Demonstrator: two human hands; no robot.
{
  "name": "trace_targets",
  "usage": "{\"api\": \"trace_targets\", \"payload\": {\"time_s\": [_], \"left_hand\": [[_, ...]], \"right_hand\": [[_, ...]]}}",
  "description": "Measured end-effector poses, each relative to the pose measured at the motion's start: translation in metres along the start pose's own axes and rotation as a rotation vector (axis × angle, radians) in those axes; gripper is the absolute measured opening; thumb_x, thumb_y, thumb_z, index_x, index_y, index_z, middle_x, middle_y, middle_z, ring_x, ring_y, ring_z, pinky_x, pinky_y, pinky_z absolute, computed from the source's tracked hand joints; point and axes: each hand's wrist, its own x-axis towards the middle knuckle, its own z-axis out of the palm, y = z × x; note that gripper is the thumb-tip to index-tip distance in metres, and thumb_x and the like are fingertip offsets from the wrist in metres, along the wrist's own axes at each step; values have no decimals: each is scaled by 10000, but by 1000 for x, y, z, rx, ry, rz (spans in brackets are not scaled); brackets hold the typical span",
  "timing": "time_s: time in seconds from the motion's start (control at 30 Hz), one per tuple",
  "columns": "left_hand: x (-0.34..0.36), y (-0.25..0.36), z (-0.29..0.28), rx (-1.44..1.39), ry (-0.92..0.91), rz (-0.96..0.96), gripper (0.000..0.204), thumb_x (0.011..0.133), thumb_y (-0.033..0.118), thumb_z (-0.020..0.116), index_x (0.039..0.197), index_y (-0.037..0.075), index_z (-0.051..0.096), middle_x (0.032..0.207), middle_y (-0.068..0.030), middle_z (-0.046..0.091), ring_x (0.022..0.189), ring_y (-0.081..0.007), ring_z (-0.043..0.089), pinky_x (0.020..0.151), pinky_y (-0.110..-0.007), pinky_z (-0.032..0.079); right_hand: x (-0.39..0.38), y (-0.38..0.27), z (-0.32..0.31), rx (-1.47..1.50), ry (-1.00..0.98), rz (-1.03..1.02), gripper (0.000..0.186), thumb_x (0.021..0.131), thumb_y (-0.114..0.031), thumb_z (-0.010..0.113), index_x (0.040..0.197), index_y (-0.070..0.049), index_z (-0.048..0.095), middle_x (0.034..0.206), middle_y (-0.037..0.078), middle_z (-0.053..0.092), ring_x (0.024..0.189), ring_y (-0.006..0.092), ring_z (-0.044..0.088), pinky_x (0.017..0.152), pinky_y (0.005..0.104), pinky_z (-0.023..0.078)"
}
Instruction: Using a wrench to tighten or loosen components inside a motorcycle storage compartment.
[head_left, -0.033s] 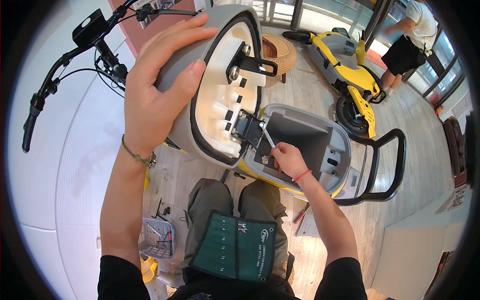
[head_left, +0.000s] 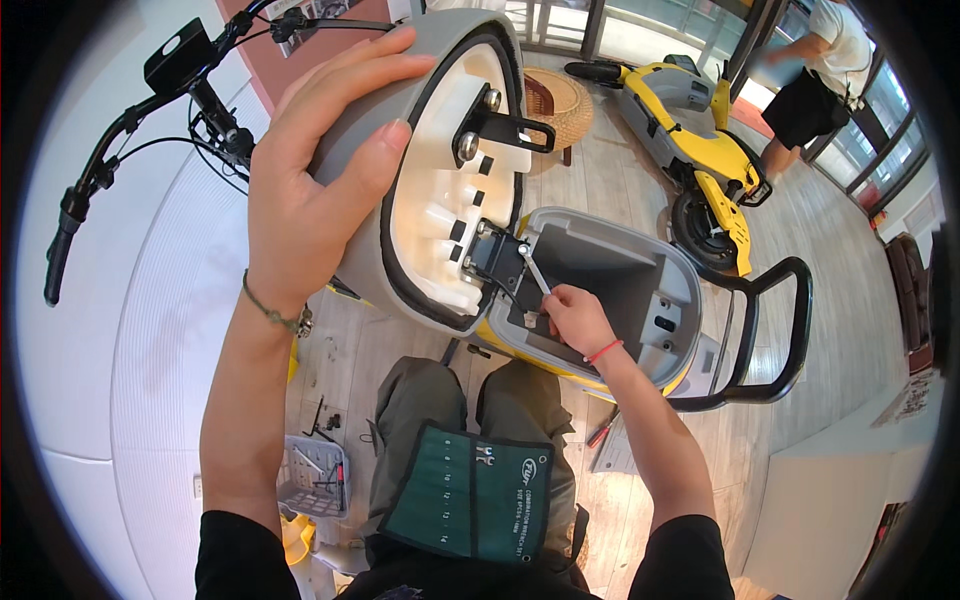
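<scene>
My left hand [head_left: 320,165] rests spread on the grey outer shell of a raised scooter seat [head_left: 362,220], its thumb reaching the rim. The seat's white underside faces right and carries a black metal loop [head_left: 525,130] held by bolts. My right hand [head_left: 578,318] pinches a silver wrench [head_left: 538,273], whose far end sits on a bolt at the black hinge bracket [head_left: 500,255]. Below the bracket opens the grey storage box [head_left: 610,270] of the scooter. A green wrench pouch [head_left: 465,495] with small wrenches showing at its top lies across my lap.
A grey basket [head_left: 315,478] with tools is on the floor at left. Black handlebars [head_left: 130,125] stand upper left, a black rear rack [head_left: 790,340] at right. Farther off are a yellow scooter [head_left: 690,135], a woven stool [head_left: 560,105] and a standing person [head_left: 825,75].
Both my hands, the wrench and the seat stay in place. Only the person in the background has shifted slightly.
</scene>
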Motion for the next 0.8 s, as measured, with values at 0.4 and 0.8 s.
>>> {"api": "trace_targets", "payload": {"time_s": [0.4,0.8], "left_hand": [[3,0,1,53,-28,-4,450,884,272,564,1257,39,660,1416,-154,568,1312,-264,527,1097,-369,410],[6,1,9,71,67,64,342,840,208,677,1169,124,716,1308,-74,653,1257,-285,544,1086,-411,407]], "right_hand": [[9,2,-7,-227,89,-5,357,935,-374,530,1031,-113,755,1001,184,718,980,381,672,879,441,521],[80,18,-58,434,282,-64,220,789,-102,819,929,-5,680,746,32,671,607,91,602,532,227,458]]}}
